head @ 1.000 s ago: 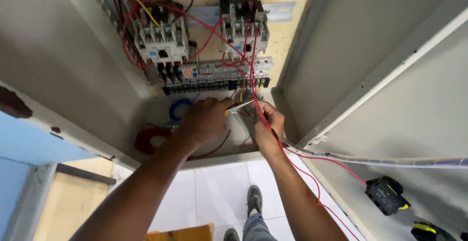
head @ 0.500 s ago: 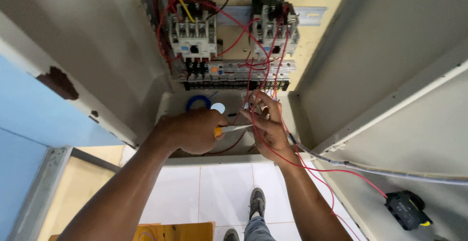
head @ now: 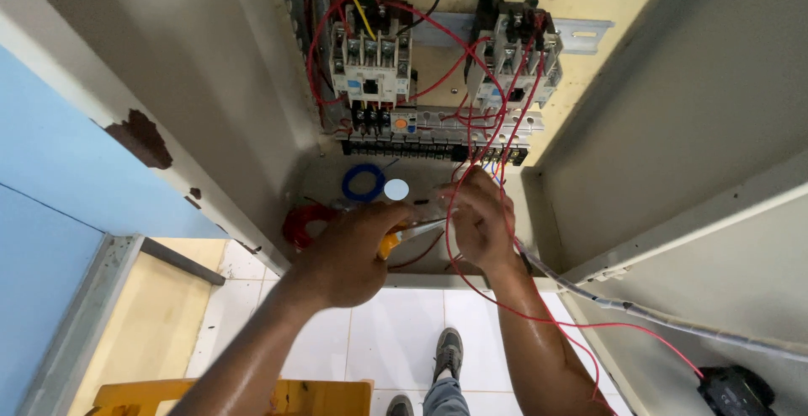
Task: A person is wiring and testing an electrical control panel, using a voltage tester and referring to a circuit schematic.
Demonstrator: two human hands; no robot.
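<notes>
The left hand (head: 349, 252) is closed around a yellow-handled tool (head: 404, 235), its tip aimed at the right hand (head: 480, 222), whose fingers pinch red wires (head: 471, 155) below the terminal strip (head: 433, 151), steadying them inside the cabinet (head: 673, 130).

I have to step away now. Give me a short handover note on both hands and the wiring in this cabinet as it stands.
Left hand: gripping a yellow-handled tool, tip aimed toward the right hand.
Right hand: fingers pinching red wires just below the terminal strip.
Two contactors sit on the rail above, already wired.
Blue wire coil and red wire coil lie loose on the cabinet floor.
The wire end's seating is hidden by the fingers.
</notes>
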